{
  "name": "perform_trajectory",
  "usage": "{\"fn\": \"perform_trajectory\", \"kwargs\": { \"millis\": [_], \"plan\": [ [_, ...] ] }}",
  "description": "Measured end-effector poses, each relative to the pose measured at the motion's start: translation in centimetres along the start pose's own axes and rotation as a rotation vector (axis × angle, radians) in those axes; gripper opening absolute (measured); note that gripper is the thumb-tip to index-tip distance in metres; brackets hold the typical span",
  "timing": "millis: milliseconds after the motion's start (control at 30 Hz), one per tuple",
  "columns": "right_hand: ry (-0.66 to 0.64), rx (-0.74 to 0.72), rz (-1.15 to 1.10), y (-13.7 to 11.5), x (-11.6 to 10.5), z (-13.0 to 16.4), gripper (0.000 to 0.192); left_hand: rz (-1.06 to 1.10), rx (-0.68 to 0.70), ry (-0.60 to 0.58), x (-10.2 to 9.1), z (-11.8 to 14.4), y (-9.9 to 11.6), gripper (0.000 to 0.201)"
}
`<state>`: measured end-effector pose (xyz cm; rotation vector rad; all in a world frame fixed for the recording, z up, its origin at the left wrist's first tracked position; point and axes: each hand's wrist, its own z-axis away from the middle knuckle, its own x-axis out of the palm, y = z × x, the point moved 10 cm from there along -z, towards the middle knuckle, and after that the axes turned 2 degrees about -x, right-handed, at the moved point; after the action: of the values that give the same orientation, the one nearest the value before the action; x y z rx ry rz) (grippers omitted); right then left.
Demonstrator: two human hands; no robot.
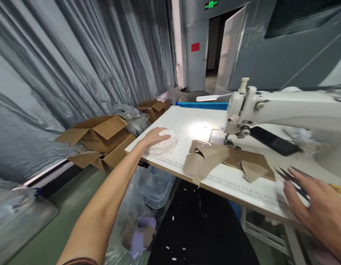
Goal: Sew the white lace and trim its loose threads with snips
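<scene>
Near the table's left corner, my left hand (156,137) is closed over the edge of a crumpled white lacy fabric bundle (163,144). Its thumb lies across the top, and the far fingertips are partly hidden. At the right front, my right hand (316,206), slightly blurred, has dark thread snips (293,178) between thumb and fingers, the points facing the machine. A curled beige fabric piece (206,160) lies at the front edge, partly on a brown sheet (250,162) under the needle area. A smaller beige scrap (253,171) rests on that sheet.
The white sewing machine (286,106) stands on the white table (184,117), with a black flat object (273,140) under its arm. Open cardboard boxes (104,134) sit left of the table. Below hangs a clear plastic bin (156,187) near bagged scraps (142,235).
</scene>
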<state>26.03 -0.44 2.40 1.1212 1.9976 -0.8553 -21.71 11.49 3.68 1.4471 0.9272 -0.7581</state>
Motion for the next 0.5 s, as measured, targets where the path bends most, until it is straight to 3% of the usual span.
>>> {"fn": "perform_trajectory", "kwargs": {
  "millis": [33, 133, 233, 300, 400, 433, 500],
  "plan": [
    [-0.042, 0.026, 0.164, 0.5, 0.3, -0.5, 0.053, -0.004, 0.023, -0.008, 0.2, 0.1, 0.2, 0.068],
    [-0.037, -0.03, 0.329, -0.3, 0.6, -1.8, 0.047, -0.031, 0.073, -0.011, 0.4, 0.6, 0.7, 0.067],
    [0.044, -0.09, 0.264, -2.4, 0.5, -3.1, 0.044, -0.064, 0.101, 0.043, -0.3, 1.1, 1.5, 0.069],
    [0.086, -0.155, 0.082, -4.6, 0.4, -4.0, 0.044, -0.123, 0.139, 0.185, -1.8, 2.0, 2.8, 0.065],
    [0.088, -0.233, -0.107, -8.1, 0.8, -5.1, 0.041, -0.167, 0.284, 0.464, -4.0, 5.1, 6.6, 0.051],
    [0.075, -0.252, -0.136, -9.2, 1.1, -5.2, 0.039, -0.147, 0.366, 0.506, -3.9, 6.5, 8.3, 0.048],
    [0.023, -0.286, -0.186, -11.2, 2.1, -5.2, 0.039, -0.094, 0.613, 0.444, -2.1, 9.4, 12.2, 0.046]
  ]
}}
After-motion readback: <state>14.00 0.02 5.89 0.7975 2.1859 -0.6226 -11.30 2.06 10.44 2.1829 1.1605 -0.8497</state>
